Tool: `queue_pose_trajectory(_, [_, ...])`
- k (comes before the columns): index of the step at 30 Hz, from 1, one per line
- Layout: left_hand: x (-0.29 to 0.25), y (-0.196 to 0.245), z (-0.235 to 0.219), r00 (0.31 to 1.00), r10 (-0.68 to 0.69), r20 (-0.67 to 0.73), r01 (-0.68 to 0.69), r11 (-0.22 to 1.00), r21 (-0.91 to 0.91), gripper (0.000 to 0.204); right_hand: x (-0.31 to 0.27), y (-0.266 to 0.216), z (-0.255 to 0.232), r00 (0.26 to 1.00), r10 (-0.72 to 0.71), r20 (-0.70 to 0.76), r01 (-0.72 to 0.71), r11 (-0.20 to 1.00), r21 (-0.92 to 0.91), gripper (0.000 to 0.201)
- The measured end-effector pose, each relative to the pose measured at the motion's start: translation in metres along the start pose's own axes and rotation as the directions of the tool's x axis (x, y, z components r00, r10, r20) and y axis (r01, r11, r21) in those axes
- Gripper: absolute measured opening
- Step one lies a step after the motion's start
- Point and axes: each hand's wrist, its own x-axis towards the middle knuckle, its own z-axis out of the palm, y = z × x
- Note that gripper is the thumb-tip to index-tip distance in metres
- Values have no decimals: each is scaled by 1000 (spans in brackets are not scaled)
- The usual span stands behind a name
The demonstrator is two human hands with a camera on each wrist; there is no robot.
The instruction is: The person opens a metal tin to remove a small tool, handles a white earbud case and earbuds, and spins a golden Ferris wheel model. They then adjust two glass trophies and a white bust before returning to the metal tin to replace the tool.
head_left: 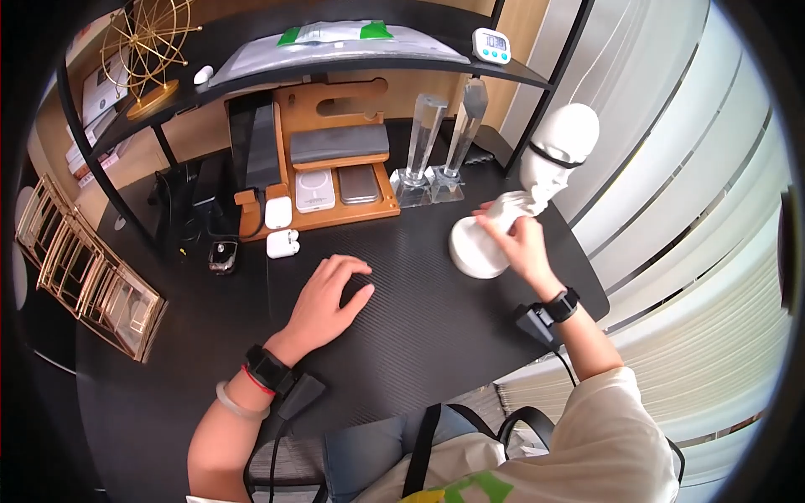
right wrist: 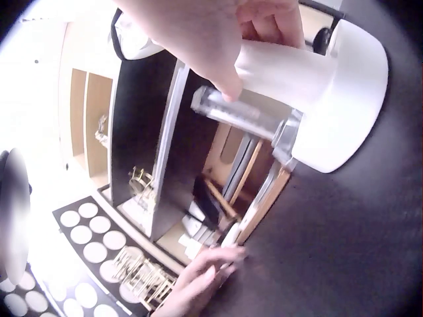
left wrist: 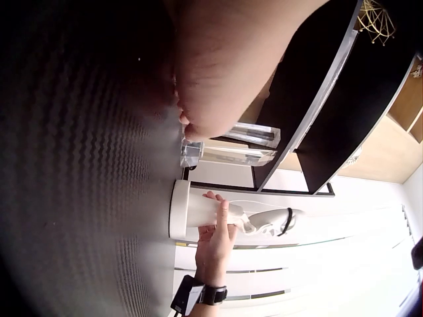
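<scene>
A white head-shaped figurine point(head_left: 563, 134) with a black band across its eyes stands on a round white base point(head_left: 478, 254) at the right of the desk. My right hand point(head_left: 527, 249) grips its stem just above the base. The left wrist view shows the fingers and thumb of that right hand point(left wrist: 217, 243) around the figurine's neck part point(left wrist: 202, 210). In the right wrist view the white base point(right wrist: 350, 99) sits on the dark desktop. My left hand point(head_left: 325, 303) rests on the desk with fingers loosely extended, holding nothing.
A wooden organizer point(head_left: 323, 214) stands at the back, with a white earbuds case point(head_left: 283, 243) before it. Two crystal trophies point(head_left: 423, 142) are left of the figurine. A shelf point(head_left: 520, 75) overhangs the rear; a gold wire rack point(head_left: 92, 277) is at left, a watch point(head_left: 222, 256) nearby.
</scene>
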Motion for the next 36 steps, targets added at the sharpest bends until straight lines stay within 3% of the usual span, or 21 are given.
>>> queue_pose_trajectory(2, [1,3,0,996,-75,-52,66,987,-149,29,-9,-26,21,988,-107,116,97,991,88,33])
queue_pose_trajectory(4, [0,6,-3,996,-85,-39,78,985,-154,39,-15,-56,47,973,-183,143,143,957,253,33])
queue_pose_trajectory(6, [0,8,-5,999,-15,-33,5,962,-273,44,-15,-77,63,938,-262,227,186,934,306,26])
queue_pose_trajectory(8, [0,6,-6,1000,11,0,-11,971,-238,53,-12,-88,76,915,-321,243,232,914,334,26])
queue_pose_trajectory(10, [0,4,-4,999,31,-10,-33,966,-257,58,-5,-85,76,881,-314,353,194,922,335,36])
queue_pose_trajectory(12, [0,0,-3,999,37,-32,-44,969,-242,63,4,-70,74,777,-474,414,206,812,546,46])
queue_pose_trajectory(13, [1,3,-5,999,38,-17,-41,978,-206,64,6,-59,74,707,-474,525,69,785,616,56])
queue_pose_trajectory(14, [1,5,-5,999,38,1,-37,984,-174,66,4,-51,72,703,-479,526,68,781,621,56])
queue_pose_trajectory(16, [2,4,-2,999,35,1,-35,988,-152,71,-2,-41,68,637,-333,695,-226,781,582,57])
queue_pose_trajectory(17, [3,5,-2,999,48,-6,-48,991,-123,75,2,-36,70,635,-481,604,-152,689,709,57])
queue_pose_trajectory(19, [3,8,-2,999,43,9,-42,994,-99,79,-1,-30,74,670,-450,590,-164,686,709,52])
queue_pose_trajectory(21, [5,9,-4,992,125,-3,-124,986,113,87,-5,-31,74,716,-434,547,-75,731,679,50])
queue_pose_trajectory(22, [2,7,-1,994,112,11,-112,988,108,87,-7,-32,74,718,-426,551,-94,725,682,50])
queue_pose_trajectory(24, [-1,2,4,999,-22,-23,22,999,31,95,-3,-31,72,719,-443,535,107,831,546,55])
queue_pose_trajectory(26, [0,2,3,998,-63,10,62,998,30,100,0,-25,79,738,-451,502,100,809,580,63])
queue_pose_trajectory(28, [-1,4,3,995,-100,6,100,995,6,100,3,-25,78,687,-486,540,116,807,579,70])
queue_pose_trajectory(29, [-1,4,3,995,-102,11,102,995,7,100,7,-26,68,623,-408,667,24,863,505,79])
queue_pose_trajectory(30, [0,5,2,994,-107,16,108,994,-6,101,10,-26,64,625,-407,666,20,862,507,79])
queue_pose_trajectory(32, [0,4,2,993,-113,23,113,993,-19,101,14,-23,60,527,-403,748,-15,876,482,83])
queue_pose_trajectory(34, [-2,2,5,998,-61,-14,61,997,-50,101,15,-21,60,509,-386,769,-40,882,470,88])
queue_pose_trajectory(36, [-2,1,4,998,-58,-8,58,997,-51,101,15,-24,58,497,-446,744,64,874,481,93])
